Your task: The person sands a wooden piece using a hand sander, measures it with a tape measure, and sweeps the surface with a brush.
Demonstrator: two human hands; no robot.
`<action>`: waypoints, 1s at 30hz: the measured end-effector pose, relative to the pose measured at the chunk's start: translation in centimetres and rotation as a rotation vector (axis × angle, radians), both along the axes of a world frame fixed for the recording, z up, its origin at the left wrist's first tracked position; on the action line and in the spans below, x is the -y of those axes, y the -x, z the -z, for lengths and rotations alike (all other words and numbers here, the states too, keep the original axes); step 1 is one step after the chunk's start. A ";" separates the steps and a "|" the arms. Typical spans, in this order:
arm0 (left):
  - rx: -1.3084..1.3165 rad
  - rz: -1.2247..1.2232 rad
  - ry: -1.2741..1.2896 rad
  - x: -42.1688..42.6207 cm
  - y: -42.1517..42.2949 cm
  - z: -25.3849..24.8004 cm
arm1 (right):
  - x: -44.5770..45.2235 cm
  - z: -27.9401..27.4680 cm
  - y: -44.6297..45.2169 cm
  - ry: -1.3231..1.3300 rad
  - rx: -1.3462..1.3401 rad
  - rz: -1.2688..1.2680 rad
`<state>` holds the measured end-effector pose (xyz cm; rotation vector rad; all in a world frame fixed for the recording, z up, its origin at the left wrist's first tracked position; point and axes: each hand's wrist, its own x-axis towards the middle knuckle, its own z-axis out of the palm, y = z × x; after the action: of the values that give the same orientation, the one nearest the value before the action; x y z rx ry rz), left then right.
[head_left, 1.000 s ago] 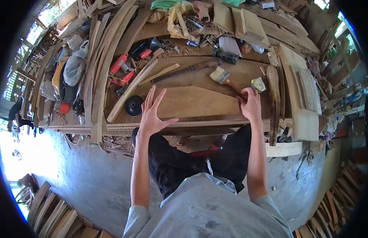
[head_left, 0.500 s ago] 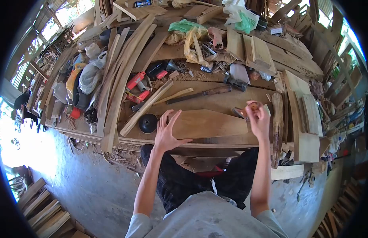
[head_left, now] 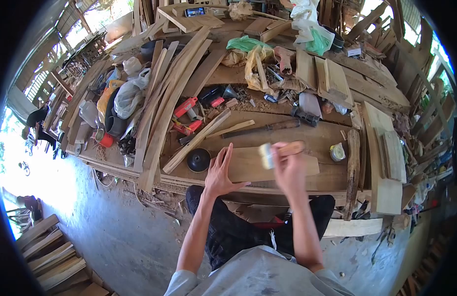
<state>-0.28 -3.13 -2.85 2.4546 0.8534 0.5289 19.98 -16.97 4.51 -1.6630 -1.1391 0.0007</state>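
A flat tapered wooden board [head_left: 246, 167] lies lengthwise on the workbench in front of me. My left hand [head_left: 219, 176] rests at its left end, fingers up and thumb spread along the near edge. Over the board, my right hand [head_left: 290, 173] grips a paintbrush [head_left: 292, 147] by its wooden handle, with pale bristles pointing left. The right hand is blurred; whether the bristles touch the wood I cannot tell. Beside my left hand sits a black bowl-like disc [head_left: 199, 160]. A small round container with a yellow label [head_left: 337, 152] stands right of the board.
Behind the board lie a long dark tool with a wooden handle [head_left: 260, 128] and wood strips [head_left: 199, 140]. A red tool [head_left: 185, 107] and plastic bags [head_left: 130, 98] are farther left. A rough stick [head_left: 353, 172] and planks [head_left: 386, 148] line the right side.
My right hand has moved left from the board's right end to above its middle, the brush now plainly in view. The left hand stays on the board. The view has shifted slightly.
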 end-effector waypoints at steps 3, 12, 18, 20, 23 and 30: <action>0.067 0.017 -0.059 -0.7 0.2 1.9 | -2.0 0.9 4.9 0.079 -0.107 -0.160; 0.037 -0.008 -0.096 0.0 -0.2 0.3 | 3.3 3.8 -3.6 0.139 0.050 0.208; 0.070 0.011 -0.090 -0.3 -0.3 0.6 | 7.3 2.0 -9.2 0.328 0.306 0.474; 0.038 0.025 -0.067 -0.5 -0.2 0.6 | 4.3 0.8 -5.6 0.456 0.242 0.416; 0.059 0.068 -0.027 -0.9 -0.1 0.8 | -0.2 2.3 1.2 0.474 0.244 0.162; 0.035 0.072 -0.144 -3.3 0.3 5.2 | -5.6 4.0 8.6 0.222 0.142 -0.108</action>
<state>-0.56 0.15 -8.01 2.5872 0.7324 0.6255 11.41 -11.35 0.53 -1.8167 -1.3763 0.0817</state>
